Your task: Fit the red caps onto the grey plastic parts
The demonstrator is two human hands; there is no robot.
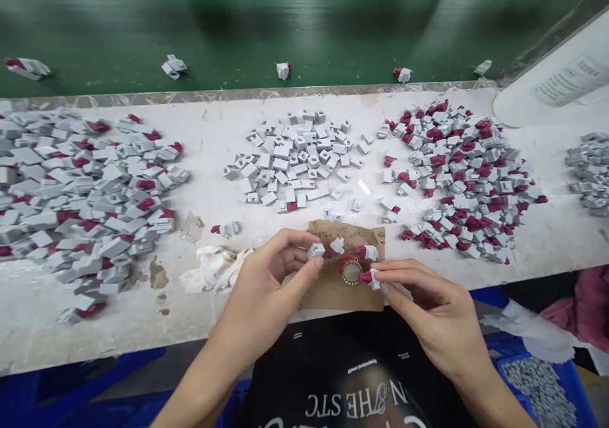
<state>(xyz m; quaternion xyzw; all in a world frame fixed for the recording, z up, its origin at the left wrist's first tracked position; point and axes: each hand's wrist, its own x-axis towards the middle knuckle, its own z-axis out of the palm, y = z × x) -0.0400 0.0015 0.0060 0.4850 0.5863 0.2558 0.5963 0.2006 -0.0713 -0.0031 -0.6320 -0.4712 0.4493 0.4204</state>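
My left hand [280,272] pinches a small grey plastic block [316,250] between thumb and fingers, above the left part of a brown cardboard piece [328,295]. In my right hand [423,301] is a grey plastic part with a maroon end [370,278], gripped at its grey side. The maroon end points left, at the rim of a red bottle cap [351,269] on the cardboard; I cannot tell whether they touch. The cap has a greyish inside. Behind it lie another grey-and-maroon part [367,252] and a small grey part [337,245].
Grey blocks [290,155] lie heaped behind the cardboard. Heaps of grey-and-maroon pieces lie left [80,193] and right [466,174]. A white cloth [216,269] is beside my left wrist. Several parts sit on the green surface [228,28] beyond; a white container [552,73] leans at right.
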